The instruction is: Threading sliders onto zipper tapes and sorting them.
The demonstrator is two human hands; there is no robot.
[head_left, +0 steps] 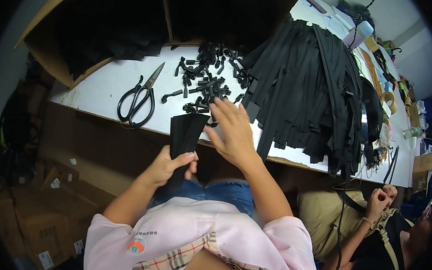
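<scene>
My left hand is closed around a bundle of flat black straps, held upright in front of the table edge. The lower part of the bundle runs down below the hand. To its right, my right hand has its fingers spread, close to the bundle's top edge, with nothing seen in it. Just beyond both hands lies a loose pile of small black plastic pieces on the white table. Black-handled scissors rest on the table at the left, blades pointing away.
A thick heap of long black straps covers the table's right part. Far left, an open cardboard box holds dark material. Brown cartons stand on the floor at left. Another person sits at the lower right, hands together.
</scene>
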